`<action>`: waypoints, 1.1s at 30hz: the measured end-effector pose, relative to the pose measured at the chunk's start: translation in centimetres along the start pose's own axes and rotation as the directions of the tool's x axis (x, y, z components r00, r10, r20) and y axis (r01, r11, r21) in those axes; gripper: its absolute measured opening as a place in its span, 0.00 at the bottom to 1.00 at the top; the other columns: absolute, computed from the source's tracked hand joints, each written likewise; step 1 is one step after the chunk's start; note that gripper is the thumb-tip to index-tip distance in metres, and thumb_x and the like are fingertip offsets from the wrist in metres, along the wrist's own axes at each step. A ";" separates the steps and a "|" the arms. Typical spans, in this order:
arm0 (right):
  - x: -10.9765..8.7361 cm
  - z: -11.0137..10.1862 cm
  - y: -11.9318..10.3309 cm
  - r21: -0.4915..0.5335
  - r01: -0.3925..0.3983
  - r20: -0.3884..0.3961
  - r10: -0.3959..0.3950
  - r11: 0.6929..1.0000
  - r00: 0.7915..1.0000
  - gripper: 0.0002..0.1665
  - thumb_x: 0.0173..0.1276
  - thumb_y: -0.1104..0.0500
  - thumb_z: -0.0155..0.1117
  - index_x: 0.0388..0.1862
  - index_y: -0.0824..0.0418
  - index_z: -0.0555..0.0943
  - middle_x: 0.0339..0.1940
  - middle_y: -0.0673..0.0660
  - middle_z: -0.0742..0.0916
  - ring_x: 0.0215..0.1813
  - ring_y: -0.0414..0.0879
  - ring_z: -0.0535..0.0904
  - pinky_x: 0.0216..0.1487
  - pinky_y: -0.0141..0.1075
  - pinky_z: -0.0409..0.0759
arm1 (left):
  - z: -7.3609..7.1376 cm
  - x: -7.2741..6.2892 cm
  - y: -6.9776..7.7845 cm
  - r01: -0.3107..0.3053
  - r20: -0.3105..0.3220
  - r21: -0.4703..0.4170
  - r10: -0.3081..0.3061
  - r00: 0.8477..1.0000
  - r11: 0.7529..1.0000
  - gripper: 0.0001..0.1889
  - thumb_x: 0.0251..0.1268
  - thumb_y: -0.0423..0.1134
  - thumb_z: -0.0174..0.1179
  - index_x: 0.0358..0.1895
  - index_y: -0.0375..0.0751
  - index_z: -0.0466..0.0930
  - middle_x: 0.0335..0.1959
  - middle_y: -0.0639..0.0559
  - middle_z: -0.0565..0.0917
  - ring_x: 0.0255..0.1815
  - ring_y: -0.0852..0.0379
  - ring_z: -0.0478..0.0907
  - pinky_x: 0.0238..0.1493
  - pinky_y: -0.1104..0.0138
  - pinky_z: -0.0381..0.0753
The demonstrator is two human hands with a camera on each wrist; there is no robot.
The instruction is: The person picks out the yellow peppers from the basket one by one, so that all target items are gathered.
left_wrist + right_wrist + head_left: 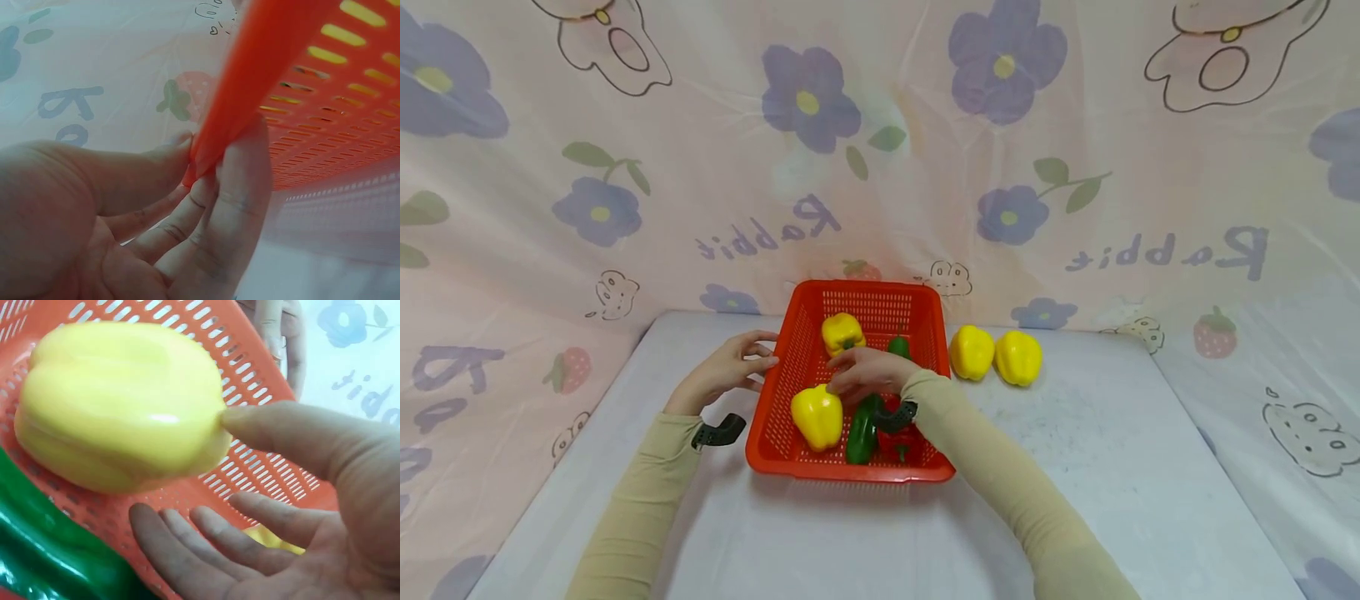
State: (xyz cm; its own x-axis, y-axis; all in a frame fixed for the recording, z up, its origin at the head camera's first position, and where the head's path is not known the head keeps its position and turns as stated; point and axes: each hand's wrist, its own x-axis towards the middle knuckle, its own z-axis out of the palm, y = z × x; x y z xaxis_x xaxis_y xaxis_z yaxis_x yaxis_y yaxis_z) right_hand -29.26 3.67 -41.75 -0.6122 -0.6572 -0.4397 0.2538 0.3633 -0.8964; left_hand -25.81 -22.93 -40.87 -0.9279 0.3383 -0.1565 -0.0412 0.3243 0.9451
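A red plastic basket (850, 473) stands on the table with peppers inside. My left hand (724, 368) pinches its left rim between thumb and fingers, as the left wrist view shows on the rim (240, 75). Inside the basket, my right hand (874, 372) is spread loosely; its thumb touches the end of a yellow bell pepper (119, 406), and the other fingers hold nothing. Beside that pepper lies a long green pepper (862, 433), with a red pepper (901, 442) partly hidden by the right wrist. Farther back are another yellow bell pepper (841, 332) and a green vegetable (898, 345), partly covered.
Right of the basket, two yellow bell peppers (972, 353) sit side by side on the white table (1112, 467). A patterned cloth (910, 167) hangs behind and along the sides. Each wrist wears a black camera mount (720, 431).
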 end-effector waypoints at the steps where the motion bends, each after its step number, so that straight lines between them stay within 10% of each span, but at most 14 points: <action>1: 0.0 0.0 0.0 -0.006 0.000 0.001 0.000 1.000 1.000 0.36 0.65 0.66 0.64 0.69 0.71 0.62 0.49 0.63 0.81 0.46 0.51 0.81 0.51 0.49 0.80 | 0.0 0.0 0.1 0.002 -0.003 0.002 -0.002 1.000 1.000 0.28 0.71 0.34 0.55 0.69 0.31 0.57 0.48 0.33 0.73 0.41 0.44 0.79 0.38 0.55 0.84; 33: 0.1 0.9 0.3 -0.062 -0.053 0.067 0.057 0.997 0.996 0.33 0.63 0.61 0.68 0.65 0.66 0.69 0.50 0.59 0.81 0.47 0.51 0.82 0.45 0.47 0.83 | 0.0 0.0 0.2 0.008 0.008 0.004 -0.008 1.000 1.000 0.29 0.71 0.34 0.55 0.70 0.31 0.56 0.48 0.32 0.72 0.40 0.47 0.79 0.38 0.55 0.85</action>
State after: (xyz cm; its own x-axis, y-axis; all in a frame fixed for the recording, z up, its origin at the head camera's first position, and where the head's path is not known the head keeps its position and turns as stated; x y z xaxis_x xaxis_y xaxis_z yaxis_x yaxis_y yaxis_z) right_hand -28.61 3.13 -42.16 -0.5455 -0.6782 -0.4925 0.2383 0.4378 -0.8669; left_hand -25.79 -22.84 -40.72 -0.9245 0.3429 -0.1668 -0.0475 0.3303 0.9427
